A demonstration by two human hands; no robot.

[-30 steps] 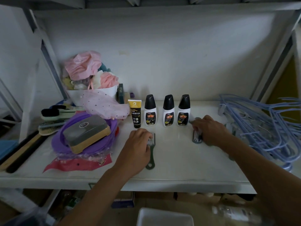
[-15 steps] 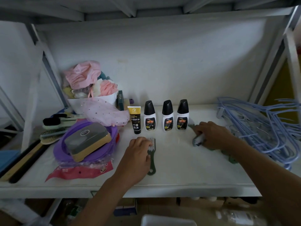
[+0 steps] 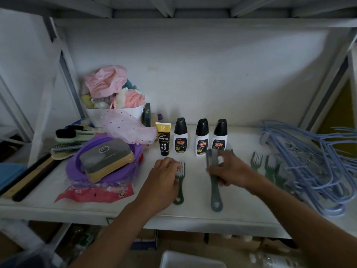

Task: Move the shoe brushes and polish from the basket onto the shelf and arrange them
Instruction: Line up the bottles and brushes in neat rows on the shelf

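Three white polish bottles (image 3: pixel 201 138) with black caps stand in a row on the white shelf (image 3: pixel 193 215), with a yellow-and-black tube (image 3: pixel 163 139) to their left. My left hand (image 3: pixel 164 182) rests on a small green brush (image 3: pixel 180 182) lying flat below the tube. My right hand (image 3: pixel 231 170) holds a second green brush (image 3: pixel 214 188) by its bristle end, handle pointing toward the shelf's front edge. More green brushes (image 3: pixel 268 167) lie to the right, beside the hangers.
A purple basin (image 3: pixel 104 165) holding a tan-and-grey block brush (image 3: pixel 106 157) sits at left, with long-handled brushes (image 3: pixel 67 140) behind it. A white tub of pink cloth (image 3: pixel 116 105) stands at the back. Blue hangers (image 3: pixel 313 161) fill the right side. A white bin (image 3: pixel 191 260) is below.
My right hand has carried a green brush leftward from near the hangers to below the polish bottles. My left hand has stayed on its brush.
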